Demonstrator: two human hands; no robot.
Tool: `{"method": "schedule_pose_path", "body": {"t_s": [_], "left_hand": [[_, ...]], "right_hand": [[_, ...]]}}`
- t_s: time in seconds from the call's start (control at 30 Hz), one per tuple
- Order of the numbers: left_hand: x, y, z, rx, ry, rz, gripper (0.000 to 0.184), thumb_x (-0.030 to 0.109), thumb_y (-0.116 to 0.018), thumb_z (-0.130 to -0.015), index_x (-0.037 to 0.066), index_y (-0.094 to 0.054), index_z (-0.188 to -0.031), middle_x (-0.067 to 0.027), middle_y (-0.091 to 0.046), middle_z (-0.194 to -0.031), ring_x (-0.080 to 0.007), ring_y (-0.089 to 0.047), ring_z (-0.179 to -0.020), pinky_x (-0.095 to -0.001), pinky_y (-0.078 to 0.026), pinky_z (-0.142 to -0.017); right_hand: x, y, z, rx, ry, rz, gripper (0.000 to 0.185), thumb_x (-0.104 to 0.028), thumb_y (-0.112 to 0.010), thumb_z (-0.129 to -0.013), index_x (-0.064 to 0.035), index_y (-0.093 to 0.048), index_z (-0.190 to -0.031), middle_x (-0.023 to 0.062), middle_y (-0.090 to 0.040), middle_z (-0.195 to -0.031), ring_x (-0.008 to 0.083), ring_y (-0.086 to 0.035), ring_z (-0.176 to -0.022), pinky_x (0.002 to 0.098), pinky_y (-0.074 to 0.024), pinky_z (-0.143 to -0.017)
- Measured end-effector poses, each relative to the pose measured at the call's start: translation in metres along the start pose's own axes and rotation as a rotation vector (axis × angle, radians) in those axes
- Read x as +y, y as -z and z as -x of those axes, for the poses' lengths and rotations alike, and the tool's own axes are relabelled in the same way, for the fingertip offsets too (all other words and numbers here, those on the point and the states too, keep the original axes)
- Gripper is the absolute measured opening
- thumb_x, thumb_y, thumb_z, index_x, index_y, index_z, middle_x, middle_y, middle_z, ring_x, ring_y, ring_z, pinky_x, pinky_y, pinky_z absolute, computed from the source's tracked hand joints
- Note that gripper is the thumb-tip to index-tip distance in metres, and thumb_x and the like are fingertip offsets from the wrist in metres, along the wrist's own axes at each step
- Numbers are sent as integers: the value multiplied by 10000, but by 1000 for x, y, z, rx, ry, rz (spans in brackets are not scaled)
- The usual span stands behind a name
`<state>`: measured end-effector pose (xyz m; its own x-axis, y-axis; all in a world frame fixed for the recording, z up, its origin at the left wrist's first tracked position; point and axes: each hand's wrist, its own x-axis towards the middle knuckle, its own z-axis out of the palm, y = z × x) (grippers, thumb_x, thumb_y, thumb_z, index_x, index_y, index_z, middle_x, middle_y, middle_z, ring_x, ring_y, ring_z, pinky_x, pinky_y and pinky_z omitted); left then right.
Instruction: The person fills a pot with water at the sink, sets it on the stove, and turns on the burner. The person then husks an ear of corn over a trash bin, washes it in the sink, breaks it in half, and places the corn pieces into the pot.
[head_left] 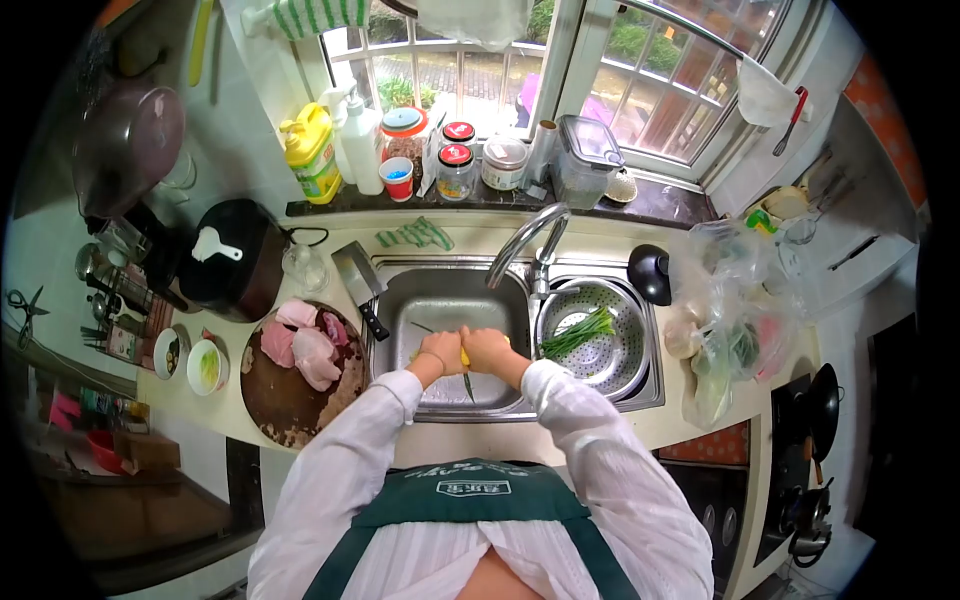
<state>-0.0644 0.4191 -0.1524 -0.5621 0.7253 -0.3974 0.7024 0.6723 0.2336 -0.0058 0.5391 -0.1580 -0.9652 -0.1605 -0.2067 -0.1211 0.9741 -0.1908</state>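
Over the left basin of the steel sink, my left hand and my right hand are closed and pressed against each other. Between them shows a small yellow thing, mostly covered by the fingers. Narrow green leaf-like strips stick out below the hands, and another pokes out above on the left. A bunch of green chives or scallions lies in the steel colander in the right basin. The curved faucet rises behind my hands.
Left of the sink, a cleaver lies beside a round cutting board bearing raw meat. Small white bowls stand farther left. On the right are a black bowl and plastic bags of vegetables. Jars line the sill.
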Motion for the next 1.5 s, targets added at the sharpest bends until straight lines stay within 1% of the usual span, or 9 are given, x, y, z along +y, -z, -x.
{"method": "schedule_pose_path", "body": {"t_s": [0.4, 0.47, 0.6, 0.77, 0.83, 0.93, 1.03, 1.2, 1.5], "left_hand": [[-30, -72, -18, -185, 55, -5, 504, 494, -689, -590, 104, -644, -906, -135, -649, -924, -262, -626, -867, -356, -497, -748], [-70, -128, -35, -503, 438, 967, 535, 508, -681, -596, 81, -652, -918, -157, -647, -906, -276, -624, -865, -348, -491, -744], [-61, -95, -19, -37, 181, 418, 557, 486, -703, -593, -10, -644, -839, -188, -642, -819, -302, -631, -767, -361, -491, -711], [-96, -119, -70, 90, 213, 768, 477, 366, -746, -645, -3, -612, -917, -152, -640, -881, -262, -629, -765, -347, -502, -685], [-76, -80, -57, 13, 185, 1713, 358, 241, -729, -716, 36, -576, -967, -82, -624, -852, -200, -619, -728, -330, -509, -630], [-51, -45, -36, 64, 323, 1994, 258, 211, -696, -765, 90, -562, -948, -28, -597, -827, -152, -602, -693, -321, -508, -591], [-51, -47, -33, -230, 445, 1876, 273, 290, -694, -767, 117, -552, -923, -38, -598, -805, -173, -605, -711, -339, -510, -603], [-52, -37, -28, -373, 302, 2108, 378, 372, -697, -751, 92, -546, -954, -73, -607, -822, -197, -611, -736, -359, -514, -629], [-49, -56, -29, -57, 393, 1561, 460, 350, -735, -716, 12, -560, -974, -76, -608, -836, -197, -606, -688, -349, -502, -597]], "right_hand": [[-10, -58, -9, -150, -140, -75, 460, -224, -708, -641, -15, -515, -1002, 125, -641, -932, 285, -647, -818, 415, -517, -669], [-4, -66, -6, -149, -694, -130, 569, -278, -749, -598, 13, -520, -1030, 162, -628, -939, 294, -631, -864, 377, -518, -724], [30, -65, -5, -133, -456, -105, 615, -288, -776, -545, 21, -538, -1021, 165, -610, -973, 298, -618, -892, 356, -507, -765], [65, -38, -23, -12, -445, -770, 860, -326, -809, -511, 99, -391, -1131, 264, -551, -1057, 313, -570, -978, 344, -467, -820], [69, -44, -24, 53, -387, -1072, 841, -292, -805, -555, 81, -349, -1155, 225, -544, -1057, 279, -564, -960, 333, -462, -809], [62, -44, -19, 152, -376, -1182, 726, -300, -779, -632, 66, -403, -1133, 170, -565, -1003, 267, -580, -890, 362, -479, -757], [52, -34, -7, -414, -879, -1341, 496, -426, -684, -731, -25, -557, -994, 95, -610, -840, 224, -626, -719, 362, -516, -602], [58, -21, 2, -204, -751, -1855, 468, -418, -622, -783, -21, -544, -1018, 106, -612, -860, 226, -630, -741, 334, -524, -601], [73, -52, 6, -204, -844, -904, 784, -547, -690, -603, 80, -576, -1060, 211, -598, -1040, 289, -607, -931, 356, -476, -784]]}}
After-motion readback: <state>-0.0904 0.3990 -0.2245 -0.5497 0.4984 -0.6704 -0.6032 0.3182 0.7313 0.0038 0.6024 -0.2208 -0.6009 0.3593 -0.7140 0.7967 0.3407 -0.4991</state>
